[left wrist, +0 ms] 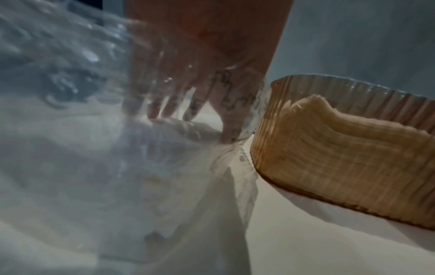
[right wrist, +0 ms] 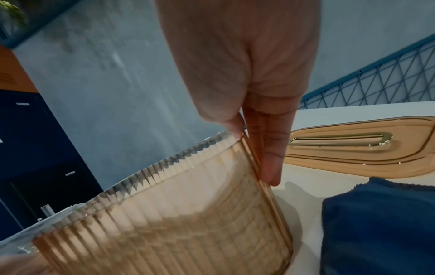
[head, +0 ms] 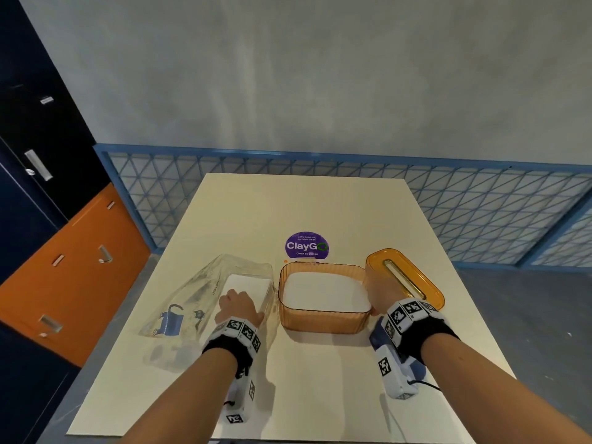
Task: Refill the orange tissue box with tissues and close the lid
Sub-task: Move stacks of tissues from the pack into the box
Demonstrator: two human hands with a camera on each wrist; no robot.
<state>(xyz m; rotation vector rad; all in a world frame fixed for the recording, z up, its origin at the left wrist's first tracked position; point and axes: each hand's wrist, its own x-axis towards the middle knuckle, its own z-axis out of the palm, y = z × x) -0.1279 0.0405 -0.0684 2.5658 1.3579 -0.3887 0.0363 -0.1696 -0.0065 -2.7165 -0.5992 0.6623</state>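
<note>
The orange ribbed tissue box (head: 323, 322) stands open in the middle of the table, with a white stack of tissues (head: 323, 290) inside it. My right hand (head: 376, 293) pinches its right wall, thumb (right wrist: 231, 128) at the rim and fingers (right wrist: 270, 158) down the outside. Just right of the box lies the orange lid (head: 405, 277) with its slot upward. A clear plastic bag (head: 192, 302) on the left holds more tissues (head: 248, 282). My left hand (head: 238, 307) is in the bag; its fingertips (left wrist: 153, 113) rest on that stack and the thumb runs down its side.
A purple round ClayGo sticker (head: 307, 246) lies behind the box. Dark blue fabric (right wrist: 376, 223) sits under my right wrist. Blue mesh fencing (head: 480, 213) runs behind the cream table (head: 320, 379). Dark and orange lockers (head: 73, 277) stand at the left.
</note>
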